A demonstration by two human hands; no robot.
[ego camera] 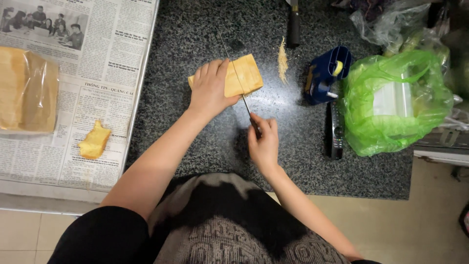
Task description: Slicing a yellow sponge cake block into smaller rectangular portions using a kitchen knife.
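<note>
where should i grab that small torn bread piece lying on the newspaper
Take the small bread piece across its wider lower half, coming from above. It lies flat and alone on the newspaper, narrowing toward the top, with both long sides free.
</note>
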